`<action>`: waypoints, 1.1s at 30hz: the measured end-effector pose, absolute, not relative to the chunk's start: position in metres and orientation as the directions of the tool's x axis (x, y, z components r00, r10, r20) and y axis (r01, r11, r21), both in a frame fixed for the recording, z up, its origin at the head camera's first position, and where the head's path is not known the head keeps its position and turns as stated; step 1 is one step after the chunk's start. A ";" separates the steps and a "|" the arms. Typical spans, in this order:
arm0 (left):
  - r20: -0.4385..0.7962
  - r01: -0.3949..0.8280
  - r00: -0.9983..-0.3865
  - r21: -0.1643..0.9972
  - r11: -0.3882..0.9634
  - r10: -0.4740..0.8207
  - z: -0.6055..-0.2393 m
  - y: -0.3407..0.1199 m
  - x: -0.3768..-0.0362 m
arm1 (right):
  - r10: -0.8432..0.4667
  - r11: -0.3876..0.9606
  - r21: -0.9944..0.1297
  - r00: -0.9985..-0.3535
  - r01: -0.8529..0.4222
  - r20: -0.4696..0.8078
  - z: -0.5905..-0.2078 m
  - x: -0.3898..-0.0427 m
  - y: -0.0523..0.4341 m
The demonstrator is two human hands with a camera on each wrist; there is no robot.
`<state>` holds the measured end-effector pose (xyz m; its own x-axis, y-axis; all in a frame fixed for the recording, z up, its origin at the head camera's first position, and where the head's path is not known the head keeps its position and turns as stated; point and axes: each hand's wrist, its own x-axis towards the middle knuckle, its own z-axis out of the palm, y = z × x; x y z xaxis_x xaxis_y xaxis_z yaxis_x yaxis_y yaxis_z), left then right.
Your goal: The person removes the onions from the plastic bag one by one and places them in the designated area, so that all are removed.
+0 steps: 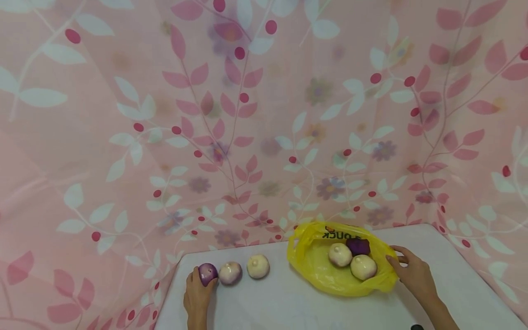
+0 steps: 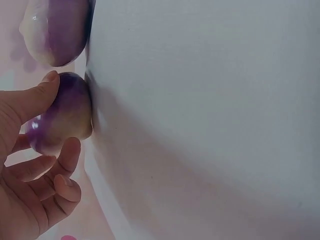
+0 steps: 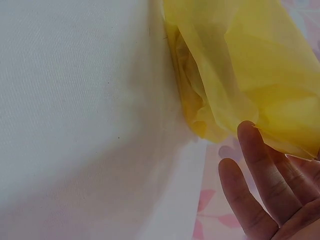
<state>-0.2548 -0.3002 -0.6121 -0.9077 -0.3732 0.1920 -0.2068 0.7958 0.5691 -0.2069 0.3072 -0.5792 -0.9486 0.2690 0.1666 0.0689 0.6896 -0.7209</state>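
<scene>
My left hand (image 1: 196,295) grips a purple-and-cream turnip (image 1: 208,272) at the left of the table, thumb on one side and fingers on the other. In the left wrist view this turnip (image 2: 67,112) rests on the white surface. Beside it stand a paler turnip (image 1: 230,273) and a mostly cream turnip (image 1: 258,266). On the right, my right hand (image 1: 415,276) pinches the rim of a yellow plastic bag (image 1: 315,274), whose mouth is spread wide. Inside lie two cream turnips (image 1: 340,255) and a dark purple piece (image 1: 358,246), partly hidden behind them.
The white table (image 1: 297,311) ends at a pink floral curtain (image 1: 255,137) behind and at both sides. A small black object (image 1: 417,327) shows at the bottom edge, near the right forearm.
</scene>
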 end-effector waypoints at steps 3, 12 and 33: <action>0.191 -0.203 -0.912 0.561 0.803 -0.364 -0.610 -0.299 -0.253 | 0.266 0.689 -0.722 -0.948 0.062 0.173 -0.579 -0.207 0.307; 0.265 -0.163 -0.895 0.552 0.818 -0.358 -0.598 -0.291 -0.249 | 0.254 0.692 -0.721 -0.947 0.035 0.198 -0.580 -0.207 0.305; 0.461 0.045 -0.837 0.593 0.804 -0.294 -0.564 -0.237 -0.253 | 0.263 0.721 -0.691 -0.942 0.048 0.210 -0.579 -0.207 0.305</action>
<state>-0.2529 -0.2373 -0.5644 -0.8373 -0.2938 0.4610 0.0446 0.8038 0.5932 -0.2075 0.3054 -0.5791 -0.9416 0.2634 0.2098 0.0476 0.7210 -0.6913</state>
